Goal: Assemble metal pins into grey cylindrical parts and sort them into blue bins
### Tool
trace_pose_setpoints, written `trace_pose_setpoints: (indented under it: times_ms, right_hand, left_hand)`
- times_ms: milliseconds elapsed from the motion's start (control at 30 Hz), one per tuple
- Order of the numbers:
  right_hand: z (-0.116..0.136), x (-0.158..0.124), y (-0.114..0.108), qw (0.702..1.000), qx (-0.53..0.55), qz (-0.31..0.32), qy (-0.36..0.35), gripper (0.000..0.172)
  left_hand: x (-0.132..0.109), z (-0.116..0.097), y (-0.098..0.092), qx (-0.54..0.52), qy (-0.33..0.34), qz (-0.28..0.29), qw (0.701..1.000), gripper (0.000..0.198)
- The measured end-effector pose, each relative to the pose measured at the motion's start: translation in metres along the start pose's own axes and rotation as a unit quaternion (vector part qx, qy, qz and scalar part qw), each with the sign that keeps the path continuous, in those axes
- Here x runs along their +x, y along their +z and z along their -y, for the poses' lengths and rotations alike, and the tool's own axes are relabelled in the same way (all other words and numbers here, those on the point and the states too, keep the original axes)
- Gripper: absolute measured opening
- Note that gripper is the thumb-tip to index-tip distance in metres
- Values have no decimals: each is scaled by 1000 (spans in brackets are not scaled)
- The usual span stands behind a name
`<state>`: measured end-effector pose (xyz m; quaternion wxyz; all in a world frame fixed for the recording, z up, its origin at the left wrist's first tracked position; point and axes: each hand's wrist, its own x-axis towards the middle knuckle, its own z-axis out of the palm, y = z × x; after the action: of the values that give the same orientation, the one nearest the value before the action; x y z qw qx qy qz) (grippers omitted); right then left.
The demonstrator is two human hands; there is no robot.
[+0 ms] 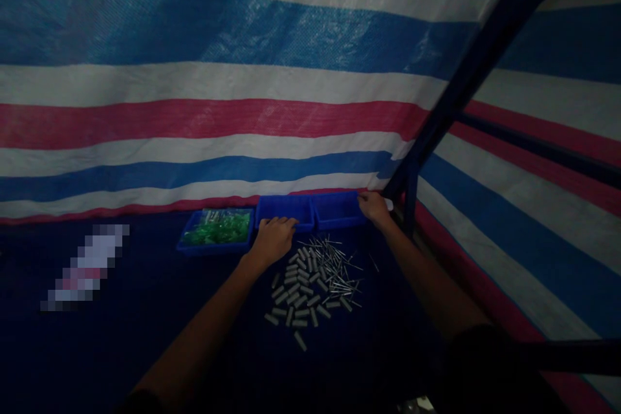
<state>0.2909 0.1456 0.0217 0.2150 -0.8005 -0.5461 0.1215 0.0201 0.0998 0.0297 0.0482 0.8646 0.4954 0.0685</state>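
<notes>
My left hand [274,239] is closed over the front rim of the middle blue plastic bin [297,208], its fingers curled at the edge. At the outer right side of the right blue plastic bin [337,207], my right hand [372,206] grips the rim. Both bins look bare inside, though the light is dim. Nearer to me, between my forearms, lie many short grey cylindrical pieces [301,291], loosely spread. A heap of thin metal pins or nails [339,265] lies against them on the right.
A third blue bin [213,249] on the left holds clear bags of green pieces [218,228]. A blurred-out pale item [87,265] lies on the dark blue table [145,310]. Striped sheeting [218,119] and a dark metal frame post [451,103] close off the back and right.
</notes>
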Motion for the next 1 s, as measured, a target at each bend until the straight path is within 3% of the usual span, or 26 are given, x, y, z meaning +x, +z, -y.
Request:
trace_pose_setpoints:
  times_ms: [167,433,733,1000]
  right_hand:
    - [-12,-14,2,998,-6,-36,-45,31]
    - [-6,-12,6,997,-34,-70,6,33]
    - [-1,-30,2,994,-94,-42,-42,33]
    - [-2,-39,-2,994,-97,-39,-24,35]
  left_hand:
    - [2,-9,-2,-14,4,13,1000,31]
    - [18,-11,-6,-5,-15,18,1000,37]
    - [-1,-4,-6,6,1,42,999,38]
    - [-11,-6,-5,-13,19,39,999,37]
